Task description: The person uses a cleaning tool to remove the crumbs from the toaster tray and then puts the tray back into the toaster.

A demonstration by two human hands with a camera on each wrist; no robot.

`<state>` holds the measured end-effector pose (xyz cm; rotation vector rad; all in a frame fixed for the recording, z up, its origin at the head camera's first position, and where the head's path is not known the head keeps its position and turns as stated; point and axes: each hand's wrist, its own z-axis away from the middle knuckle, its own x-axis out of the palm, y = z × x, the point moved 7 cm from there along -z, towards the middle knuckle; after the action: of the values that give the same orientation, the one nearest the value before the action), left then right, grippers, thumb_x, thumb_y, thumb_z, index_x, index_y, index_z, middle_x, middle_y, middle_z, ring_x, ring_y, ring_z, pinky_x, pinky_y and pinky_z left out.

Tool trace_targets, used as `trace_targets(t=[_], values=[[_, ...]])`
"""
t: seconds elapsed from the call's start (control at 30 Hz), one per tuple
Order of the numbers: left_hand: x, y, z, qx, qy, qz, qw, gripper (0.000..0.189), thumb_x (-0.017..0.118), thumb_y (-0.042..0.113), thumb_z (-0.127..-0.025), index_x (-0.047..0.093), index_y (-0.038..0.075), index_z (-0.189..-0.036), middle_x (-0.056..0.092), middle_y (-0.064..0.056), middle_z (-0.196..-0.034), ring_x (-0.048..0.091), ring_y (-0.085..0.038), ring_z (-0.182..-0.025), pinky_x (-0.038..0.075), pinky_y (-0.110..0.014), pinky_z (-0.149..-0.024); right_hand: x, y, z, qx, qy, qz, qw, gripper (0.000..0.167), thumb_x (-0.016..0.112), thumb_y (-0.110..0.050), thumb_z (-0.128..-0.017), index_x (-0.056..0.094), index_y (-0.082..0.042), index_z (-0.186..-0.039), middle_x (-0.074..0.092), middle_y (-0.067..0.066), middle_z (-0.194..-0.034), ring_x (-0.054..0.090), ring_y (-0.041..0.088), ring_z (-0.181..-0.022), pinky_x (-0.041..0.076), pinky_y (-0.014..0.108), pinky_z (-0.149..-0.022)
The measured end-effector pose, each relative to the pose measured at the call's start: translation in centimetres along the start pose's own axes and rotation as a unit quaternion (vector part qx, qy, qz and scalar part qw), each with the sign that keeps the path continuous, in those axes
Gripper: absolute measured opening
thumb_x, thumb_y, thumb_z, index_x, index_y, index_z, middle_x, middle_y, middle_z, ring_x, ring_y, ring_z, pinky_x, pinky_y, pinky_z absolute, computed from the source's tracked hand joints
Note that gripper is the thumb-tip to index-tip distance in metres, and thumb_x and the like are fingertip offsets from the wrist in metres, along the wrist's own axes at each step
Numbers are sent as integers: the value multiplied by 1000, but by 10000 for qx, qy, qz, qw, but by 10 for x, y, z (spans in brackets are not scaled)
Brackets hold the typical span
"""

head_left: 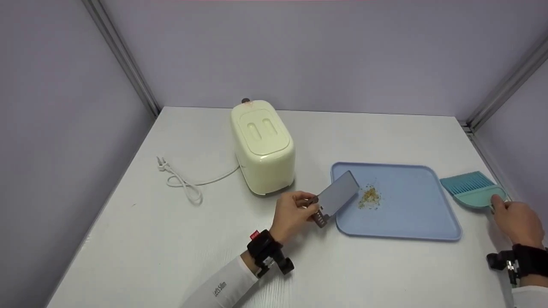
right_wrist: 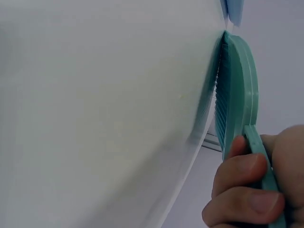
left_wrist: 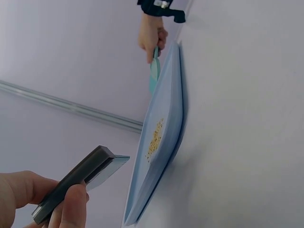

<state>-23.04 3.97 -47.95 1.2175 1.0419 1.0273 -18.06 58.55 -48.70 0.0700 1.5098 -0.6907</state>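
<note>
My left hand (head_left: pixel 295 211) pinches the dark end of a flat grey metal crumb tray (head_left: pixel 339 192), its plate tilted over the left edge of a blue serving tray (head_left: pixel 411 201). A small heap of yellow-brown crumbs (head_left: pixel 370 197) lies on the serving tray beside the plate's far end. In the left wrist view, thumb and fingers grip the crumb tray's dark edge piece (left_wrist: pixel 71 183). On the far right, my right hand (head_left: pixel 518 220) grips the handle of a teal hand brush (head_left: pixel 475 194). Its bristles (right_wrist: pixel 223 95) point toward the table, close to the serving tray's right side.
A cream toaster (head_left: pixel 265 145) stands left of the serving tray, toward the back of the white table (head_left: pixel 171 256). Its white cord and plug (head_left: pixel 184 182) lie looped on its left. Grey panels (head_left: pixel 299 51) enclose the table at the back and both sides.
</note>
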Motion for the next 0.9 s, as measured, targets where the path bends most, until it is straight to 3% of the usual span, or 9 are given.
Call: trace_targets(t=[0.27,0.53,0.73,0.9], values=[[-1,0,0,66,15,0,10000,22,74,-2,-84,76,-3,-105,79,-17,-101,74,-14,-76,64,-29,-64,1,0,2,4,6,24,10000,70,32,-50,-107,60,-4,-63,51,4,-57,49,22,-56,35,32,-48],[-1,1,-1,184,40,17,9998,22,74,-1,-83,75,-5,-105,79,-19,-100,73,-12,-75,63,-28,-64,3,0,2,-140,-34,62,9999,68,38,-51,-106,61,-4,-62,52,4,-55,50,22,-56,36,32,-48],[-1,1,-1,158,32,37,9999,22,74,-1,-84,76,-5,-105,78,-19,-101,72,-12,-74,64,-29,-65,7,3,0,-104,-334,191,9992,68,38,-51,-105,62,-4,-62,51,3,-55,50,21,-56,36,32,-49],[-3,1,-1,128,85,32,9999,22,74,-1,-83,76,-4,-105,79,-19,-100,73,-12,-72,64,-29,-64,12,8,-2,-14,-816,257,9963,68,35,-56,-105,59,-8,-61,50,1,-55,50,20,-56,37,31,-49]])
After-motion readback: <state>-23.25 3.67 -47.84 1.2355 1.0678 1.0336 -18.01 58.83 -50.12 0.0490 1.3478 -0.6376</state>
